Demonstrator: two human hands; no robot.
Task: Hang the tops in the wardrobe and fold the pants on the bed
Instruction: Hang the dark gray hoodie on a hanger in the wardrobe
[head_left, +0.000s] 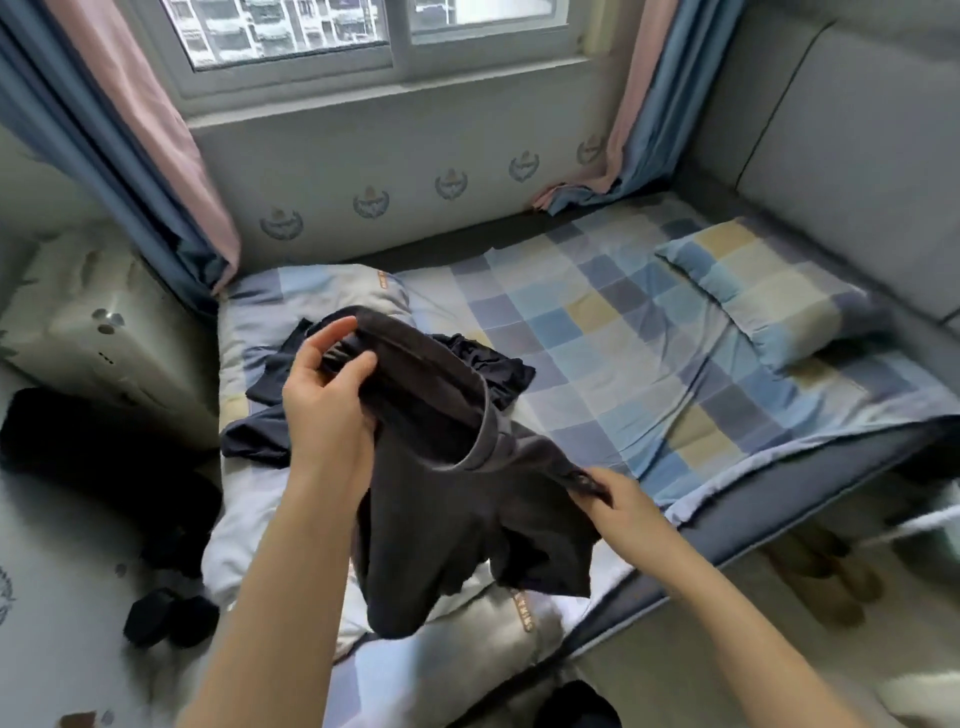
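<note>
Dark grey knit, soft and limp: garment (467, 499) held up over the near edge of the bed (779, 467), clear of the quilt, lower part drooping in loose folds. Ribbed band running round an opening at the top; neckline or waistband, cannot tell for sure. Right hand (618, 499) pinching one end of that band between thumb and curled fingers, low and near. Left hand (327, 395) higher, thumb and fingers pinching the other end, fingers slightly spread over the bunched cloth.

Probably sorting out which piece this is and finding its edges. Best handled by drawing the band taut between both pinches, letting the weight shake out the creases, then checking for sleeves or legs before choosing hanger or fold. Thin, slippery-looking fabric, likely to slide and twist; better gripped at seams.

Pale padded quilt (249, 519) beneath, puffy, with an orange label. Further up the left side of the bed, more dark clothes (270, 431) in a crumpled heap, navy, smooth-looking. Beyond, checked sheet (597, 322) in blue, yellow and grey squares, lightly wrinkled. Matching pillow (769, 291) towards the far right corner. Blue and pink curtains (156, 156) hanging at the far edge, below the window (395, 57).
</note>
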